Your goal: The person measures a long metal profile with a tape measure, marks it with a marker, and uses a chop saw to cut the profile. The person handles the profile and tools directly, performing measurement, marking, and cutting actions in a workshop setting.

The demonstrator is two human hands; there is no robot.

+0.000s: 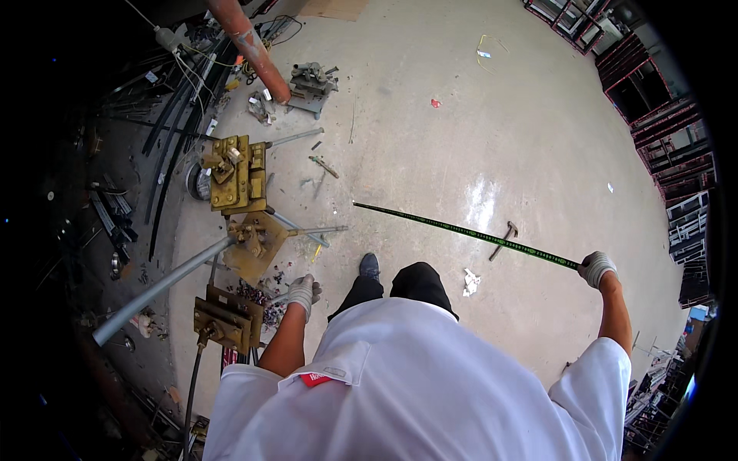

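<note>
Pale floor (415, 138), measuring tape (469, 232), leftward from right grip (597, 270)

Black rectangular metal frames (673, 119) line the right edge of a pale grey concrete floor (415, 146).
A dark-headed hammer (496, 252) lies near a crumpled white scrap (471, 282); long black bars (164, 115) stretch left of a rust-red pole (250, 48).

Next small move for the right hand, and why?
I'd probably draw the tape measure in: its green-and-black blade stretches well out from the right hand, neither hand supports the far end, and the left hand is off toward the lower brass-coloured fixture.
</note>
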